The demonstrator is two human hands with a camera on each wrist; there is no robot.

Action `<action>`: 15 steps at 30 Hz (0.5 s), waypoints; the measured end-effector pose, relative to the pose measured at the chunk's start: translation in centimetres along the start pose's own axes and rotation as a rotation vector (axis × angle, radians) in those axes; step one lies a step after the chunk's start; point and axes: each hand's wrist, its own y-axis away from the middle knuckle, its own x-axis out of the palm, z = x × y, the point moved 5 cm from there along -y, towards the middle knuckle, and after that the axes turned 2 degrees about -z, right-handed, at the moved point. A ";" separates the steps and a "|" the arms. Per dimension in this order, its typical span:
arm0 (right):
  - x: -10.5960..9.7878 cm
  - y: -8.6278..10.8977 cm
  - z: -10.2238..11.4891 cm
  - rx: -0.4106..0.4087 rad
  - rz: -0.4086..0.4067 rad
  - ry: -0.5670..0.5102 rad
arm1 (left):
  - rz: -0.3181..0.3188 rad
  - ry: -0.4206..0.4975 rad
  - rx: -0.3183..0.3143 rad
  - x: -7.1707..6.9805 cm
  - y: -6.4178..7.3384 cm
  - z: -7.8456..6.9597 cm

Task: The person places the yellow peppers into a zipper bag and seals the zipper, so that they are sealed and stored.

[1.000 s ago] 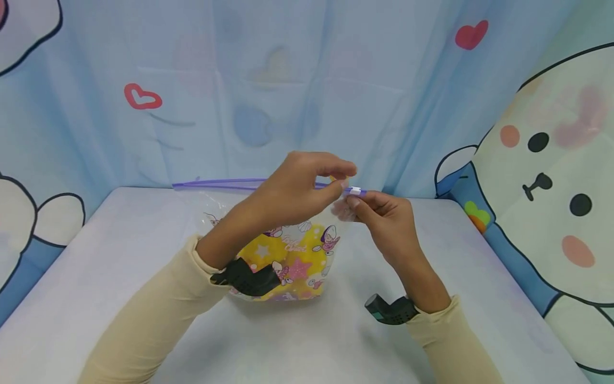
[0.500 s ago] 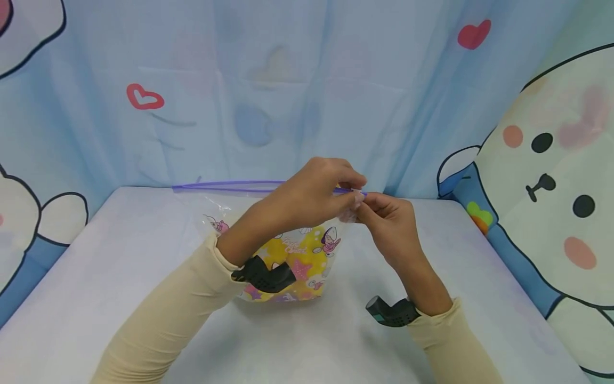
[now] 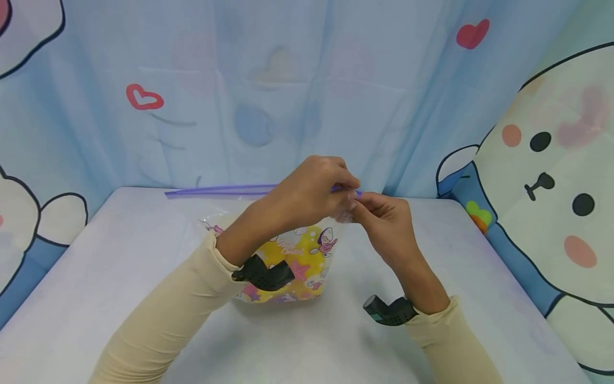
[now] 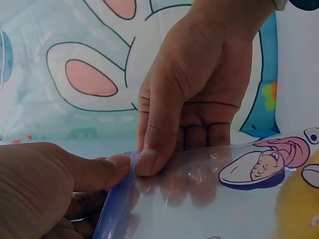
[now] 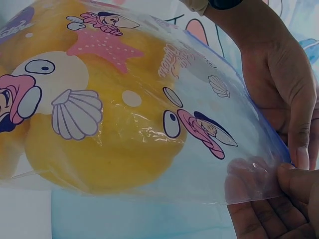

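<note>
A clear zip bag point(image 3: 297, 266) with printed cartoon shellfish, shells and stars stands on the table, a rounded yellow thing point(image 5: 104, 164) inside it. Along its top runs a purple zip strip point(image 3: 216, 191). My left hand point(image 3: 312, 192) pinches that strip near its right end, thumb against fingers. The right hand point(image 3: 390, 224) grips the bag's top right corner, just beside the left fingertips. In the left wrist view, the right thumb point(image 4: 152, 159) presses the clear plastic from one side, with fingers showing through behind. The white slider is hidden by the hands.
The white table point(image 3: 144, 266) meets a light blue curtain point(image 3: 288, 96) printed with hearts and cartoon animals at the back. A large printed bear point(image 3: 537, 213) fills the right side. Black wrist cameras point(image 3: 390, 311) sit on both wrists.
My left hand has moved right along the strip and closed its fingers near the right hand, covering the white slider. Lately the bag's top has shifted slightly left. The right hand has barely moved.
</note>
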 end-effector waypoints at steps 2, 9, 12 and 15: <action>0.1 0.0 0.1 -0.008 0.005 -0.016 | -0.009 0.007 -0.007 -0.1 0.1 0.1; 0.3 0.1 0.2 -0.027 0.022 0.012 | -0.027 0.038 -0.001 -0.4 0.6 0.3; 0.2 0.2 0.2 -0.039 0.033 0.030 | -0.035 0.038 0.012 -0.6 0.8 0.5; -0.2 0.2 0.1 -0.046 0.034 0.053 | -0.035 0.026 0.003 -0.8 1.1 0.8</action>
